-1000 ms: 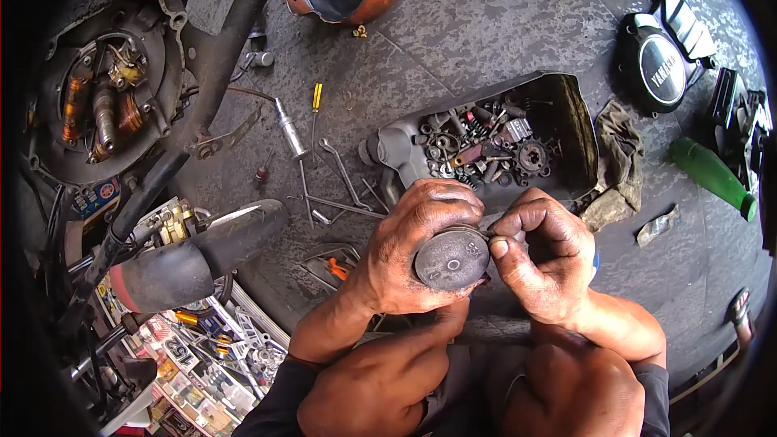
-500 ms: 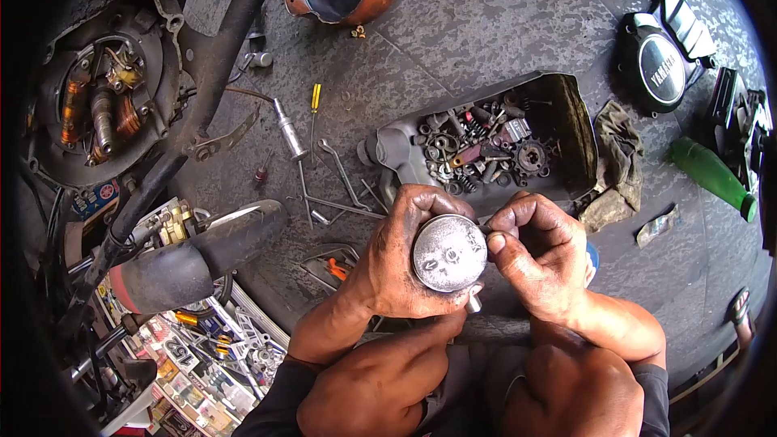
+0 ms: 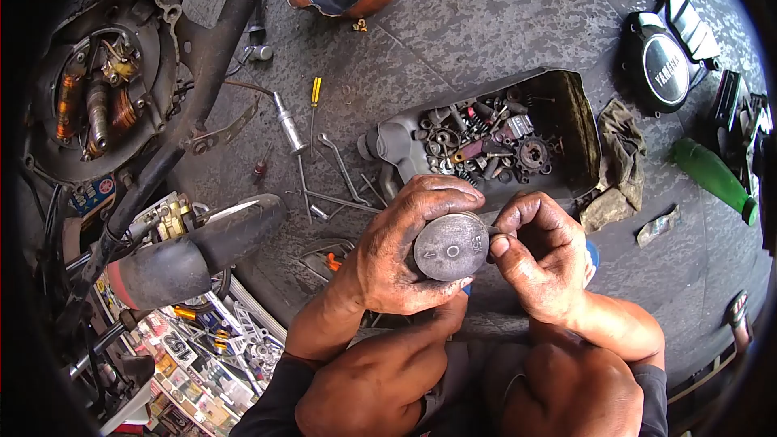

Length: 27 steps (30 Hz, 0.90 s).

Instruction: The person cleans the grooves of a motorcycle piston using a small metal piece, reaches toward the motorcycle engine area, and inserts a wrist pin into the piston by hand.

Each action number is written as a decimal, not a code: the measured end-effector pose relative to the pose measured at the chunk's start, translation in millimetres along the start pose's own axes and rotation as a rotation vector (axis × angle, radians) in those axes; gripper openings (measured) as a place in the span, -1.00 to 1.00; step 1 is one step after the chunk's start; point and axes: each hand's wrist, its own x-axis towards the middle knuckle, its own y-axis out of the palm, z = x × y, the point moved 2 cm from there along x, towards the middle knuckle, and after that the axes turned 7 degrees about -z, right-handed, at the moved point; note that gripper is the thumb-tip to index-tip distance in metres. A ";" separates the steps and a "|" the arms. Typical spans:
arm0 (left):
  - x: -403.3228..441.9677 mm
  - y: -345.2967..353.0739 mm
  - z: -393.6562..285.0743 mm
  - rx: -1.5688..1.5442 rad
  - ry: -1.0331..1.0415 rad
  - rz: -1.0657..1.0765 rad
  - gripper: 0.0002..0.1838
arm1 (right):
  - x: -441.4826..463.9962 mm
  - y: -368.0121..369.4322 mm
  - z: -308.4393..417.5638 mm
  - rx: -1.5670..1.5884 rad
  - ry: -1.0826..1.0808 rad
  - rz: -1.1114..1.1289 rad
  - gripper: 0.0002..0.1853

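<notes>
My left hand (image 3: 388, 255) is wrapped round a piston (image 3: 452, 249), whose round grey crown faces up. Worn marks and a small circle show on that crown. At the piston's right edge my right hand (image 3: 538, 259) is closed in a pinch of thumb and forefinger. Something thin and dark is between those fingertips, too small to make out. The piston's skirt is mostly hidden by my left fingers and palm.
Beyond my hands lies a cut-open jug (image 3: 587, 125) full of small engine parts. A wrench (image 3: 343, 168), a spark plug socket (image 3: 289, 131) and a yellow-handled screwdriver (image 3: 316, 93) lie left of it. A green bottle (image 3: 712, 176) and rag (image 3: 619, 170) are to the right.
The piston has turned and tilted in my left hand, so its crown looks darker and its marks sit differently. A shiny metal end below it is out of sight. My right hand keeps its pinch.
</notes>
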 end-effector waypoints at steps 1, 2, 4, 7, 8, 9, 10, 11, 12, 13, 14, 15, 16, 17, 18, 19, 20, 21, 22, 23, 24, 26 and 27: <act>0.3 -0.6 -0.5 -0.004 -0.017 0.004 -0.17 | -0.1 0.4 -0.6 0.010 -0.002 -0.009 -0.88; 0.5 -1.3 -1.5 -0.002 -0.020 0.002 -0.17 | -0.4 1.1 -1.2 0.021 -0.004 -0.018 -0.87; 1.2 -1.5 -2.1 0.001 -0.028 0.027 -0.18 | -0.4 1.1 -1.9 0.015 -0.008 -0.006 -0.87; -0.5 -2.4 -0.5 -0.041 -0.064 0.042 -0.19 | -1.9 0.4 -2.7 0.018 0.012 0.011 -0.87; -0.5 -3.0 -0.4 -0.041 -0.065 0.041 -0.19 | -2.0 0.7 -3.2 0.031 0.034 0.019 -0.86; -0.3 -3.4 -0.6 -0.020 -0.063 0.047 -0.18 | -2.0 1.1 -3.2 0.031 0.035 0.019 -0.86; -0.3 -3.6 -0.9 -0.001 -0.061 0.054 -0.18 | -2.0 1.3 -2.9 0.031 0.033 0.021 -0.86; -0.5 -4.1 -1.2 -0.002 -0.062 0.055 -0.18 | -1.9 1.2 -2.5 0.030 0.029 0.021 -0.86; -0.8 -4.6 -1.3 -0.013 -0.076 0.057 -0.18 | -2.3 0.7 -1.2 0.030 0.030 0.019 -0.86; -1.4 -4.7 -1.3 -0.024 -0.091 0.059 -0.19 | -3.0 0.4 0.3 0.030 0.060 0.035 -0.86; -1.8 -4.6 -0.9 -0.025 -0.091 0.060 -0.19 | -3.3 0.3 1.2 0.031 0.088 0.052 -0.86; -2.5 -4.6 -0.2 -0.057 -0.109 0.061 -0.18 | -3.3 0.5 1.9 0.031 0.089 0.051 -0.86; -3.2 -4.6 0.3 -0.089 -0.128 0.062 -0.18 | -3.5 1.1 1.9 0.062 0.114 0.058 -0.85; -3.8 -4.8 -0.2 -0.090 -0.130 0.062 -0.18 | -3.7 1.7 1.5 0.094 0.139 0.064 -0.84; -4.3 -5.1 -0.7 -0.104 -0.157 0.065 -0.18 | -3.7 1.0 1.1 0.094 0.140 0.063 -0.84; -4.6 -5.4 -0.7 -0.118 -0.183 0.068 -0.18 | -3.4 0.1 0.7 0.100 0.146 0.082 -0.84; -5.1 -5.6 -0.7 -0.119 -0.183 0.068 -0.18 | -3.5 -0.3 0.4 0.107 0.151 0.101 -0.84; -6.0 -6.0 -0.6 -0.125 -0.193 0.067 -0.18 | -4.0 0.4 0.5 0.107 0.152 0.101 -0.84; -6.7 -6.1 -0.6 -0.130 -0.202 0.066 -0.18 | -4.5 1.7 0.6 0.157 0.174 0.095 -0.84; -6.8 -6.0 -1.4 -0.130 -0.202 0.066 -0.18 | -4.5 2.4 0.6 0.206 0.194 0.089 -0.84; -6.8 -5.7 -2.4 -0.139 -0.220 0.069 -0.18 | -4.2 2.1 0.6 0.206 0.193 0.089 -0.84; -5.7 -4.6 -0.6 -0.150 -0.238 0.072 -0.19 | -3.7 0.9 0.8 0.189 0.185 0.102 -0.83; -4.0 -3.8 2.1 -0.117 -0.153 0.073 -0.20 | -3.4 0.2 0.2 0.189 0.184 0.102 -0.83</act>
